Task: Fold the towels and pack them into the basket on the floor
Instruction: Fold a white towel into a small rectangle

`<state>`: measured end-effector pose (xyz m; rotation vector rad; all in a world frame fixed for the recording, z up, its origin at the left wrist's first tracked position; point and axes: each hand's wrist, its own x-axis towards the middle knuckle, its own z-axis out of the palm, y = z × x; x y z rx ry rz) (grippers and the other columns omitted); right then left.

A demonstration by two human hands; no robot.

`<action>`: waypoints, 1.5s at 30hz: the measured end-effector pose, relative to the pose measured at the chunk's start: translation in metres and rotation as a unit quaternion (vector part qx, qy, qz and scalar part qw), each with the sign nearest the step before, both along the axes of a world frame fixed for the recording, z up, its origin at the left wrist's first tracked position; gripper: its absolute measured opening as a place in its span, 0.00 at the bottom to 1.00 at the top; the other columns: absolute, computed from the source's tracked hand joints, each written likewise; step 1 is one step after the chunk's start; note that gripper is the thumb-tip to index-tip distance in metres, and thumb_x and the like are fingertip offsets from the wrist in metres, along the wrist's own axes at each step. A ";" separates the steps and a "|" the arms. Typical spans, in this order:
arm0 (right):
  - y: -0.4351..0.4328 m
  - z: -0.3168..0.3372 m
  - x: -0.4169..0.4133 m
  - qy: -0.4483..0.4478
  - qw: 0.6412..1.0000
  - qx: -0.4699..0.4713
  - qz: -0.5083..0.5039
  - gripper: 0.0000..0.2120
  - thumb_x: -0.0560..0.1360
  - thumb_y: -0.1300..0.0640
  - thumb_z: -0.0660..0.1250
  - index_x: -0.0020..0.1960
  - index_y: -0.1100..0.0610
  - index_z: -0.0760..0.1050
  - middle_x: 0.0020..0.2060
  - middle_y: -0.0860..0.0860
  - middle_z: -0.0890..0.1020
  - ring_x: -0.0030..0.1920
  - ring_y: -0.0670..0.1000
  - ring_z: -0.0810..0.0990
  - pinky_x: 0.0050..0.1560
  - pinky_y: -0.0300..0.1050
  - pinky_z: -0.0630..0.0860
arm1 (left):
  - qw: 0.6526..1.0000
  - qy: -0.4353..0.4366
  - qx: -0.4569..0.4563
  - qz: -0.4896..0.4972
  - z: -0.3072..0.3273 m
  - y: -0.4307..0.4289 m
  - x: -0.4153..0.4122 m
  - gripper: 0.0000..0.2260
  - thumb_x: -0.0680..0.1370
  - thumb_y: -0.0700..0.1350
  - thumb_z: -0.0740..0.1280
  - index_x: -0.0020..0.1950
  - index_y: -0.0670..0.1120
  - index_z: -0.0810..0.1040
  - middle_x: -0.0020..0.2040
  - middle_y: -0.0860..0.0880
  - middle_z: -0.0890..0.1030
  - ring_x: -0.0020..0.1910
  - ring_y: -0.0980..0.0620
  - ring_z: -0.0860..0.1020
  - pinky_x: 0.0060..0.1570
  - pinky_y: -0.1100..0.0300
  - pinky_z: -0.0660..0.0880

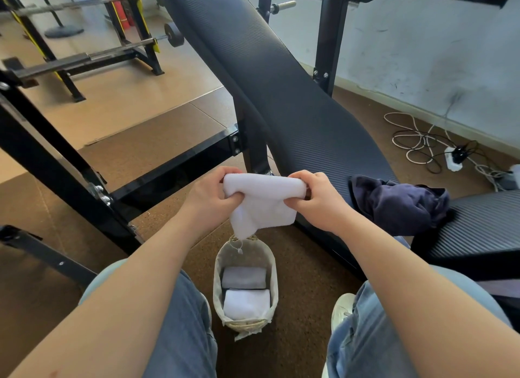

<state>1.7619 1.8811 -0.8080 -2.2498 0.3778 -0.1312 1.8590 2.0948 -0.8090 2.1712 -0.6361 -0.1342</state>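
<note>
Head view, only one you get: folding is the step you're on, and I'd say you're most of the way through this piece. Your left hand (213,193) and right hand (316,199) are apart, each clamped on one end of the white towel (263,200), fingers curled over the top edge with thumbs tucked under. It's held up in the air over the floor, between your knees, not resting on anything.

Long axis of the towel runs left to right between your hands, roughly level, with the folded edge along the top. A loose corner hangs down from the left part and points at the basket (218,276), with a little string tag dangling off it.

The basket sits on the floor below the towel, its long axis running away from you. Two folded white towels (246,303) are already in there, one behind the other, each lying crosswise.

The next move, as I see it: tuck that hanging corner in, maybe one more fold so it ends up as compact as the packed ones, then lower it in crosswise. Room looks tight, so it probably goes on top.

A dark navy towel (399,206) lies crumpled on the desk (281,96) to your right, still unfolded, so that one's likely next.
</note>
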 end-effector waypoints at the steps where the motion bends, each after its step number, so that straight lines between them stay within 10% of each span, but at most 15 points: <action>1: 0.000 0.001 0.000 0.009 1.000 0.023 0.000 0.21 0.78 0.55 0.73 0.68 0.47 0.73 0.62 0.48 0.71 0.61 0.49 0.71 0.53 0.37 0.71 | 1.000 0.020 -0.019 -0.003 0.001 0.001 0.001 0.20 0.79 0.45 0.72 0.68 0.57 0.71 0.59 0.56 0.76 0.53 0.59 0.76 0.44 0.68 0.73; 8: -0.001 0.010 -0.001 -0.035 0.974 0.219 -0.052 0.18 0.82 0.55 0.68 0.68 0.47 0.68 0.58 0.46 0.80 0.55 0.46 0.81 0.46 0.38 0.81 | 0.997 0.056 -0.061 0.006 0.003 0.001 0.001 0.25 0.83 0.53 0.64 0.77 0.62 0.58 0.65 0.54 0.73 0.59 0.54 0.77 0.51 0.59 0.80; 11: 0.001 0.009 -0.003 -0.043 0.968 0.242 -0.052 0.20 0.83 0.53 0.66 0.71 0.44 0.63 0.58 0.49 0.80 0.55 0.49 0.83 0.48 0.45 0.85 | 0.998 0.000 -0.061 0.003 0.004 0.001 -0.002 0.13 0.85 0.51 0.61 0.68 0.65 0.69 0.68 0.52 0.70 0.61 0.53 0.75 0.53 0.60 0.79; 14: 0.003 0.005 -0.005 -0.073 0.983 0.163 -0.038 0.14 0.84 0.54 0.63 0.66 0.42 0.66 0.58 0.48 0.76 0.55 0.51 0.81 0.46 0.42 0.84 | 0.999 0.012 -0.049 0.001 0.008 -0.002 -0.005 0.09 0.85 0.48 0.61 0.58 0.59 0.80 0.73 0.52 0.66 0.67 0.54 0.66 0.52 0.73 0.68; 18: -0.003 0.002 -0.002 -0.056 0.996 0.066 -0.004 0.06 0.82 0.50 0.67 0.56 0.40 0.78 0.69 0.48 0.68 0.67 0.52 0.71 0.61 0.42 0.77 | 0.999 0.044 -0.003 -0.024 0.009 -0.001 -0.005 0.15 0.79 0.51 0.71 0.66 0.55 0.79 0.77 0.51 0.64 0.72 0.48 0.67 0.61 0.58 0.75; 22: -0.006 0.004 -0.007 -0.005 0.998 0.025 0.058 0.29 0.72 0.54 0.79 0.69 0.44 0.73 0.76 0.46 0.59 0.73 0.54 0.64 0.70 0.45 0.70 | 0.996 0.059 0.049 -0.051 0.008 0.002 -0.005 0.33 0.71 0.49 0.80 0.74 0.53 0.72 0.80 0.53 0.60 0.76 0.48 0.62 0.71 0.46 0.71; 33: -0.007 -0.002 -0.007 -0.078 0.982 -0.160 0.059 0.24 0.71 0.63 0.77 0.65 0.55 0.76 0.66 0.53 0.74 0.64 0.54 0.74 0.54 0.27 0.64 | 0.980 -0.154 0.113 -0.059 -0.003 0.004 -0.006 0.23 0.72 0.42 0.79 0.67 0.46 0.80 0.61 0.47 0.82 0.59 0.50 0.79 0.57 0.59 0.76; 38: -0.009 -0.004 -0.008 -0.001 0.973 -0.212 0.086 0.23 0.71 0.54 0.77 0.62 0.49 0.71 0.58 0.49 0.73 0.59 0.52 0.72 0.46 0.34 0.66 | 0.971 -0.203 0.117 -0.041 -0.002 0.005 -0.007 0.21 0.73 0.42 0.78 0.65 0.47 0.81 0.59 0.48 0.83 0.58 0.49 0.80 0.53 0.61 0.73; 41: -0.009 -0.003 -0.010 0.092 0.976 -0.153 0.127 0.22 0.71 0.39 0.75 0.57 0.44 0.71 0.60 0.46 0.70 0.62 0.50 0.66 0.56 0.45 0.68 | 0.967 -0.212 0.128 -0.058 -0.005 0.007 -0.009 0.21 0.73 0.42 0.79 0.65 0.48 0.81 0.59 0.49 0.83 0.58 0.48 0.80 0.55 0.58 0.75; 45: 0.002 0.004 -0.004 0.083 0.994 0.014 0.063 0.20 0.80 0.34 0.57 0.60 0.48 0.71 0.53 0.46 0.77 0.52 0.49 0.76 0.46 0.44 0.74 | 0.970 -0.206 0.102 -0.082 -0.004 0.008 -0.011 0.21 0.72 0.40 0.79 0.65 0.47 0.82 0.60 0.48 0.83 0.59 0.47 0.80 0.57 0.53 0.78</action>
